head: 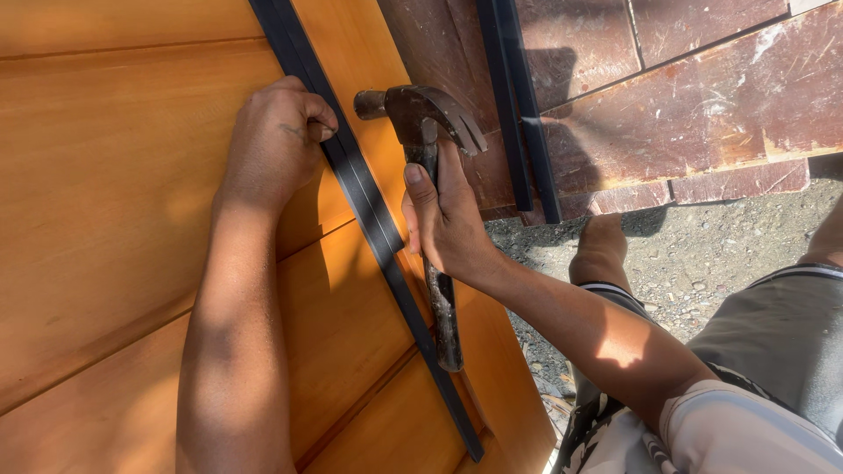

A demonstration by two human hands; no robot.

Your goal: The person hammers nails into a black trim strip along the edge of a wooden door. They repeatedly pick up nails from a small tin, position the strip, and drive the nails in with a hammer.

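Orange-stained wooden boards (114, 175) fill the left of your head view, with worn reddish-brown panels (694, 96) beyond them at the upper right and gravel ground (702, 254) below those.

A long dark strip (369, 211) runs diagonally down the orange boards near their right edge; a second dark strip (518, 105) lies on the reddish panels, well apart from your hands.

Your left hand (274, 145) is curled shut against the first strip, thumb and forefinger pressed together as if pinching something small at the strip's edge (whether a nail sits there is too small to tell).

Your right hand (448, 219) is wrapped around the handle of a claw hammer (426, 123), choked up just below the head. The hammer's striking face points toward your left hand and stands just beside the strip, not touching it.

As for progress, the strip looks laid in place along the boards, but no driven nail heads can be made out on it, so by my reading the fastening is at or near its start, with most of the strip's length left.
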